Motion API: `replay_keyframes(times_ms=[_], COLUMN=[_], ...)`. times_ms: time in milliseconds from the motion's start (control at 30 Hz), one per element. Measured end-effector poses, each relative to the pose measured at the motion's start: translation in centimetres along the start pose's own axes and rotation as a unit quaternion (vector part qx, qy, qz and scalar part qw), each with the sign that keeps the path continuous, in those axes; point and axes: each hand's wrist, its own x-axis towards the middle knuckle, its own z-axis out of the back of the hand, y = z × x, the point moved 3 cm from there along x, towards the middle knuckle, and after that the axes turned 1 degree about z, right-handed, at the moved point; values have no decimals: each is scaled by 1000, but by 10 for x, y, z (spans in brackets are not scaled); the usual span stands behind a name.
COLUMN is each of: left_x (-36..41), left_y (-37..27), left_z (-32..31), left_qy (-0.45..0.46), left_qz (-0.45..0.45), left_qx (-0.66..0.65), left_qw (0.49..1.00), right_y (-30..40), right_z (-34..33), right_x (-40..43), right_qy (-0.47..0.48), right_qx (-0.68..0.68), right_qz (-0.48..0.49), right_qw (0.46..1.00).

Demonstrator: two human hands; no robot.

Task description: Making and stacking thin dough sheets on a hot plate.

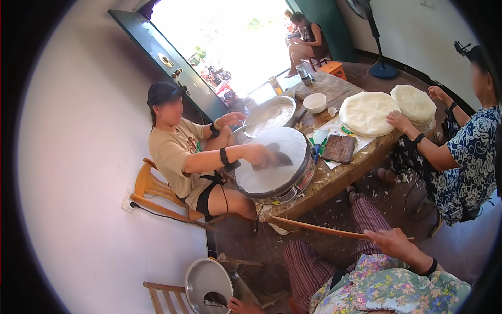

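My right hand (392,242) grips a long thin wooden stick (317,227). The stick points left, its far end by the near corner of the wooden table. Low in the picture, my left hand (244,306) is partly cut off by the frame edge. Its fingertips are at the rim of a metal pot (191,274) with a dark item inside; whether they grip the rim is unclear. Ahead stands a round griddle (251,178) coated with white batter. Across it a co-worker's hand (255,154) draws a dark flat scraper (280,159), blurred by motion.
On the wooden table (333,88) are a batter basin (292,104), a white bowl (315,103), a blue-handled scraper (319,137), a brown square block (339,149) and stacked round thin sheets (368,112). A second co-worker's hand (400,121) touches the stack. A wooden chair (164,292) stands lower left.
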Motion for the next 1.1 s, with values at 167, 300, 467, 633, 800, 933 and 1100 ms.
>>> replay_keyframes(times_ms=[167, 300, 467, 633, 800, 933, 1100], left_x=[-15, -24, -7, -11, -15, -9, -12], left_y=[29, 56, 11, 26, 26, 4, 25], left_z=[-50, -87, -10, -21, -28, -2, -15], left_qy=[-72, -111, 4, -25, 16, 12, 26], left_qz=[52, 75, -2, 2, -6, 43, 56], left_qx=[-66, -96, 18, 13, 62, 39, 26], left_qw=[994, 986, 1000, 1000, 998, 998, 998], right_y=[-3, -4, -13, -5, 0, 0, 3], right_z=[0, 2, -10, -6, -2, -2, -3], right_x=[0, -2, -3, 1, 3, 3, 8], right_qy=[-10, -4, -14, -5, 5, 16, 40], right_qx=[20, 9, 15, 4, -3, -5, 13], right_qz=[-1, -4, 16, 26, 27, 25, 32], right_qw=[1000, 1000, 1000, 1000, 1000, 1000, 999])
